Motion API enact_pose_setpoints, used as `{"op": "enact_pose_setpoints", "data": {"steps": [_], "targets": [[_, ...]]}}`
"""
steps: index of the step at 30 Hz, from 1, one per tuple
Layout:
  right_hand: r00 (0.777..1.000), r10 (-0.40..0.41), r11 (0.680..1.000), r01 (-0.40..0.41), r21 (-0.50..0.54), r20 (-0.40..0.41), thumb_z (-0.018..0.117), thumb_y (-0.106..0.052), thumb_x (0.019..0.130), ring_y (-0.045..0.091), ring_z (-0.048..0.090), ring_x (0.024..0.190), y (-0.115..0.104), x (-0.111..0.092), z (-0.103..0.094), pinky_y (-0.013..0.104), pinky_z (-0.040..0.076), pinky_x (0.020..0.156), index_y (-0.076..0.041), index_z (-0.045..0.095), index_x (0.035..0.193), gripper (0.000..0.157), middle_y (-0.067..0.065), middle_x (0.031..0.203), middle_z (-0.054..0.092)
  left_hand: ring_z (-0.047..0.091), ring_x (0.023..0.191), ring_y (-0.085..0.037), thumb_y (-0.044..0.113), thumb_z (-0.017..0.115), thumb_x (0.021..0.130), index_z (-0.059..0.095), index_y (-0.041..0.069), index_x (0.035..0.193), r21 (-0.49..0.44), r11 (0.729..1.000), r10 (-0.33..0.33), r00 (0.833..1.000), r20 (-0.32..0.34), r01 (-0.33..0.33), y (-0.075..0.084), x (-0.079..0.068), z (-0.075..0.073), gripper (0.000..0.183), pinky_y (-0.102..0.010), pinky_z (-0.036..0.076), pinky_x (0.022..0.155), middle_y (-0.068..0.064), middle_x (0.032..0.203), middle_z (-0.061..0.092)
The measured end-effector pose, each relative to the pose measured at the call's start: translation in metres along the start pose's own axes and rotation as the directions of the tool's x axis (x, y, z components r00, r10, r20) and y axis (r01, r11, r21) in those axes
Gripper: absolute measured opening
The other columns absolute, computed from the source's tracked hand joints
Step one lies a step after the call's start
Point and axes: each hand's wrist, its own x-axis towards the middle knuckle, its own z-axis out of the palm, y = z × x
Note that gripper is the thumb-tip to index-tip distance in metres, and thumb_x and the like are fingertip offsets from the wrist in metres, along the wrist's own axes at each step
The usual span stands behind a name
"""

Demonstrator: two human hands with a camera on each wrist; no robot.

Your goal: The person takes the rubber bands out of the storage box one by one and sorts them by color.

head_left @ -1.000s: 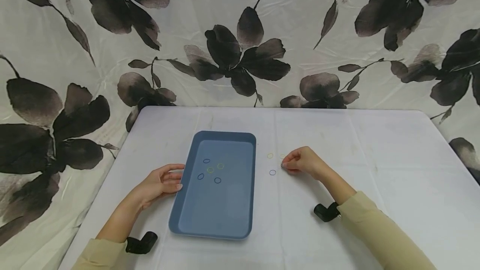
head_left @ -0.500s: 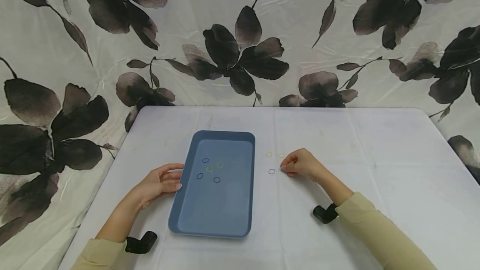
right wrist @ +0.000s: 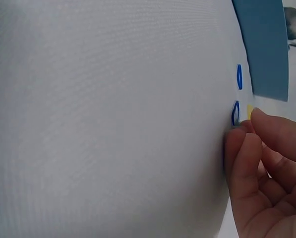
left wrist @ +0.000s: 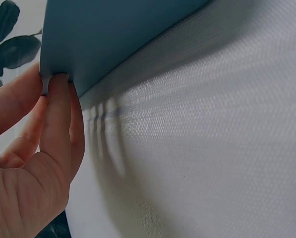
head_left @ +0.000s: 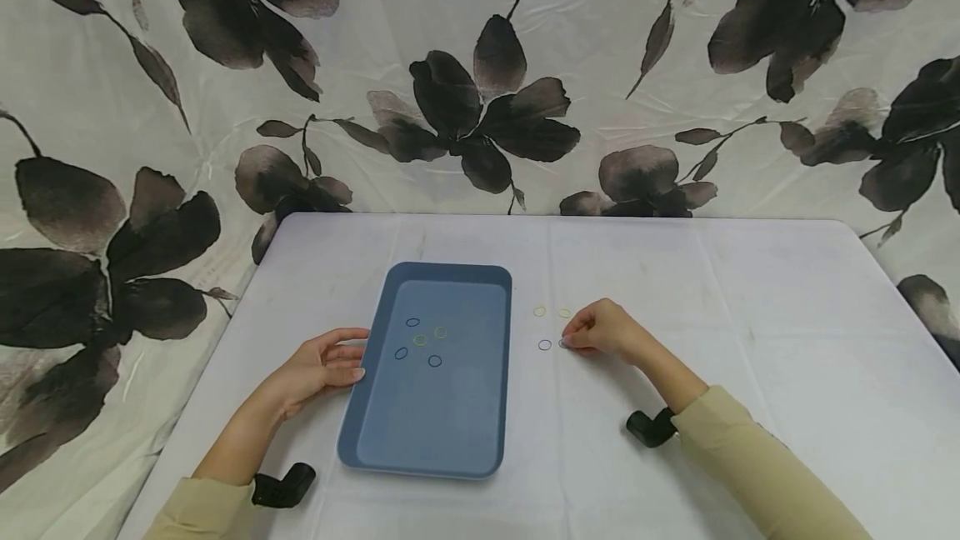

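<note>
My left hand (head_left: 318, 369) holds the left rim of a blue rectangular tray (head_left: 431, 440); in the left wrist view its fingertips meet the tray wall (left wrist: 88, 39). Inside the tray lie several small thin rubber bands, among them a yellow one (head_left: 441, 332) and a dark blue one (head_left: 435, 362). To the tray's right, my right hand (head_left: 603, 327) pinches at a blue rubber band (right wrist: 235, 113) low on the white cloth, its fingertips partly covering it. Beside it lies another blue rubber band (head_left: 545, 345). Behind these are two yellow bands, at left (head_left: 540, 312) and right (head_left: 565, 313).
A white cloth covers the table (head_left: 750, 290). Behind its far edge hangs a floral curtain (head_left: 480, 123). Black wrist devices sit by the left sleeve (head_left: 285, 486) and the right sleeve (head_left: 651, 427).
My right hand has shifted slightly nearer and lower, uncovering more of the right yellow band; a blue band now shows at its fingertips. My left hand and the tray stay put.
</note>
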Motion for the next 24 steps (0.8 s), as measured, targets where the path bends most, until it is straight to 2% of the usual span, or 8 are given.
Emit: {"op": "enact_pose_setpoints", "data": {"steps": [4,9,15,24], "targets": [[1.000,-0.004,1.000,0.003,0.010,0.030,0.069,-0.002,0.080,0.009,0.052,0.059,0.000,-0.001,-0.004,0.023,0.046,0.056,0.005,0.070,0.086,0.009,0.001,0.067,0.062,0.060,0.092,-0.012,-0.005,0.062,0.084,0.025,-0.009,0.141,-0.003,1.000,-0.003,1.000,0.003,0.003,-0.001,0.000,0.000,0.068,-0.025,0.051,0.076,-0.018,0.117,0.054],[0.998,-0.003,0.997,-0.001,0.072,0.060,0.065,0.002,0.081,0.012,0.051,0.061,-0.002,0.001,-0.009,0.024,0.045,0.057,0.008,0.067,0.092,0.013,0.002,0.071,0.062,0.060,0.092,-0.012,-0.004,0.063,0.084,0.026,-0.008,0.141,-0.005,1.000,-0.009,1.000,-0.002,0.009,-0.001,0.001,-0.001,0.068,-0.025,0.051,0.076,-0.020,0.120,0.052],[0.997,0.012,0.991,-0.022,0.134,0.075,0.064,0.000,0.082,0.012,0.056,0.067,-0.009,0.006,-0.013,0.024,0.049,0.062,0.008,0.065,0.099,0.019,0.003,0.080,0.065,0.059,0.092,-0.012,-0.005,0.062,0.084,0.026,-0.008,0.141,-0.006,1.000,-0.011,1.000,-0.003,0.011,0.000,0.001,-0.001,0.068,-0.025,0.051,0.076,-0.020,0.120,0.052],[0.997,0.016,0.993,-0.025,0.118,0.079,0.059,0.000,0.083,0.016,0.056,0.070,-0.029,0.012,-0.012,0.025,0.050,0.063,0.006,0.065,0.104,0.022,0.004,0.081,0.065,0.060,0.093,-0.012,-0.005,0.063,0.084,0.025,-0.008,0.141,-0.008,1.000,-0.009,1.000,0.004,0.009,-0.001,0.001,-0.001,0.068,-0.025,0.051,0.076,-0.019,0.119,0.053]]}}
